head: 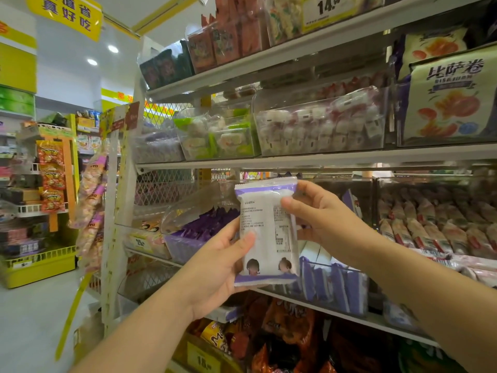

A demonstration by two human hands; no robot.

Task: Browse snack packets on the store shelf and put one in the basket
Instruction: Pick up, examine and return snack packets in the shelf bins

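Observation:
A white snack packet [265,232] with purple bands at top and bottom is held upright in front of the shelf, its printed back facing me. My left hand [217,267] grips its lower left side, thumb across the front. My right hand [320,219] pinches its upper right edge. Both hands hold it at the height of the third shelf. No basket is in view.
Clear bins of wrapped snacks fill the shelves [309,160]: purple packets [204,224] behind the left hand, similar white-purple packets [336,281] below the right hand, pink-red packets [435,224] at right. Dark bags [282,332] lie on the bottom shelf. An aisle floor [32,319] opens left.

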